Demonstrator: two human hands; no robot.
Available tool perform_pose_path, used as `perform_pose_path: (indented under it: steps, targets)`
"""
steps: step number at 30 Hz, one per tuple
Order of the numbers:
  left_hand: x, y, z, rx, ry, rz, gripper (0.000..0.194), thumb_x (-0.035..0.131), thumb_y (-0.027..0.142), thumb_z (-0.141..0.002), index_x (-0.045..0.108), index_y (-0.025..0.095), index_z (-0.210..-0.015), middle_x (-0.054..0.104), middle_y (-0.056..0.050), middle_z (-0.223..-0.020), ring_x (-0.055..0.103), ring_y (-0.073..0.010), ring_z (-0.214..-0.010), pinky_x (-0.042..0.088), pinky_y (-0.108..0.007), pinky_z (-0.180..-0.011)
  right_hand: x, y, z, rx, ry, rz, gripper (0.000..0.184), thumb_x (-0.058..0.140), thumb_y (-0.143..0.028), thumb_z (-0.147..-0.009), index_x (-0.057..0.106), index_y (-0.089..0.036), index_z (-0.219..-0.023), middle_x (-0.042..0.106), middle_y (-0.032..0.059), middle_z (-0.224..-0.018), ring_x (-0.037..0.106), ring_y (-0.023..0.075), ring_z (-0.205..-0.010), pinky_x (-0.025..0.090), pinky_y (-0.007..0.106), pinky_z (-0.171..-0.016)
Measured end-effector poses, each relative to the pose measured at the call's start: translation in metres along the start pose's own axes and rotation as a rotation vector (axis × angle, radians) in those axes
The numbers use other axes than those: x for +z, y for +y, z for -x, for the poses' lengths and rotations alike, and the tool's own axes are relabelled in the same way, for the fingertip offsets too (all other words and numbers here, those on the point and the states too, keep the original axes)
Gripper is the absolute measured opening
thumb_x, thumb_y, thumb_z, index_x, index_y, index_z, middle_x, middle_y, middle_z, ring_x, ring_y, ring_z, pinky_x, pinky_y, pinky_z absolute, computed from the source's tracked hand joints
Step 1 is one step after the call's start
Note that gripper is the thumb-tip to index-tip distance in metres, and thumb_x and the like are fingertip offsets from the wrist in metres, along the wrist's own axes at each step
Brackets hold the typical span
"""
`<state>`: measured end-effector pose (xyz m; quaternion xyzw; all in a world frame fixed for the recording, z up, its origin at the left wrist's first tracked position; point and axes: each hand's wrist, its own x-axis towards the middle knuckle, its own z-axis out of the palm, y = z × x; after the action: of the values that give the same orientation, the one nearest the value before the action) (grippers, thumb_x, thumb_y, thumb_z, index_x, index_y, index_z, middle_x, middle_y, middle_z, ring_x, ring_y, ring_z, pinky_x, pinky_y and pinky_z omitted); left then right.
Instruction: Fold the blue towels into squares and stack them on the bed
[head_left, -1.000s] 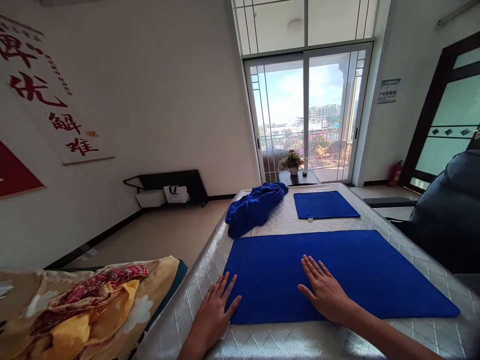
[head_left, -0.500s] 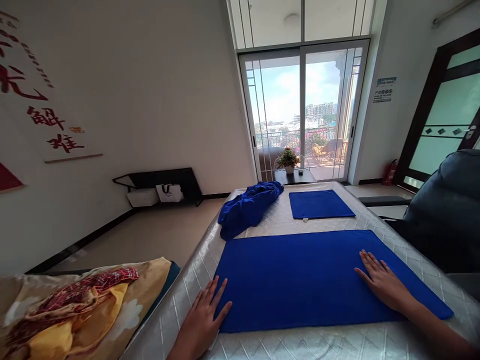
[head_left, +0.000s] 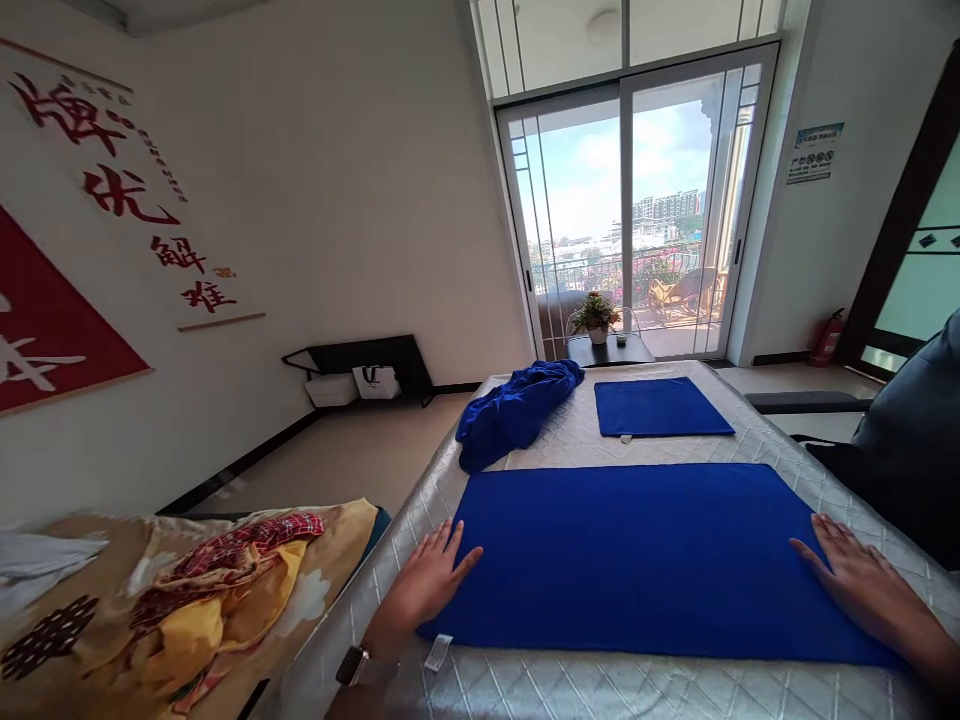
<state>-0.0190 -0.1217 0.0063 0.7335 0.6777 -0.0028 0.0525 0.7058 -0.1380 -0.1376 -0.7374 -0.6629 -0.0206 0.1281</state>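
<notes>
A large blue cloth (head_left: 622, 560) lies flat and smooth across the mattress (head_left: 675, 690), with a white tag (head_left: 438, 652) showing at its near left corner. At its left edge rests my left hand (head_left: 427, 580), fingers stretched out, partly on the cloth. My right hand (head_left: 862, 580) lies flat over the right edge, fingers extended and thumb apart. Neither hand grips anything. Farther back is a smaller folded blue cloth (head_left: 664, 408) with a small tag on its near edge. A crumpled blue cloth (head_left: 517, 412) is heaped at the far left of the mattress.
A second bed (head_left: 45, 640) at lower left carries crumpled red and yellow fabric (head_left: 217, 600). Beyond the mattress stands a small table (head_left: 630, 350) with a potted plant (head_left: 596, 318), before glass sliding doors. A dark bulky seat (head_left: 915, 420) is at the right.
My right hand has slid rightward from the cloth's surface to its right edge. My left hand has moved slightly forward along the left edge. The view has turned left.
</notes>
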Motion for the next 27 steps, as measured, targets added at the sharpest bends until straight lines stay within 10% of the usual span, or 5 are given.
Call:
perform_pose_path:
  steps: [8,20,23,27]
  targets:
    - [-0.008,0.039,-0.107,0.045,0.172,0.089,0.062,0.028,0.055,-0.103,0.045,0.018,-0.151,0.04,-0.012,-0.16,0.032,-0.0277,-0.15,0.023,-0.046,-0.123,-0.016,-0.01,0.0,0.002,-0.017,-0.01,0.092,0.021,-0.069,-0.081,0.043,-0.012,-0.15,0.034,0.0149,-0.161,0.024,0.0313,-0.151,0.019,0.054,-0.123]
    - [0.01,-0.005,-0.131,-0.039,0.223,0.133,0.066,0.03,0.057,-0.101,0.04,0.017,-0.153,0.032,-0.014,-0.164,0.03,-0.0283,-0.151,0.018,-0.048,-0.124,-0.036,-0.01,-0.005,0.038,-0.125,0.08,0.1,0.019,-0.08,-0.076,0.05,-0.015,-0.147,0.038,0.0133,-0.159,0.03,0.0324,-0.149,0.028,0.054,-0.121]
    - [0.013,-0.006,-0.133,-0.048,0.233,0.137,0.068,0.029,0.059,-0.1,0.04,0.017,-0.153,0.032,-0.013,-0.164,0.029,-0.0283,-0.151,0.017,-0.047,-0.124,-0.048,-0.053,-0.02,0.083,-0.036,0.143,0.097,0.011,-0.073,-0.081,0.054,-0.013,-0.143,0.044,0.0161,-0.156,0.034,0.0333,-0.147,0.03,0.055,-0.119]
    - [0.014,-0.005,-0.133,-0.052,0.231,0.136,0.069,0.03,0.058,-0.1,0.036,0.016,-0.155,0.029,-0.014,-0.165,0.026,-0.0292,-0.152,0.017,-0.048,-0.124,-0.066,-0.17,-0.051,-0.117,-0.055,0.099,0.08,0.013,-0.058,-0.094,0.042,-0.01,-0.152,0.033,0.0132,-0.162,0.023,0.0288,-0.152,0.022,0.053,-0.122]
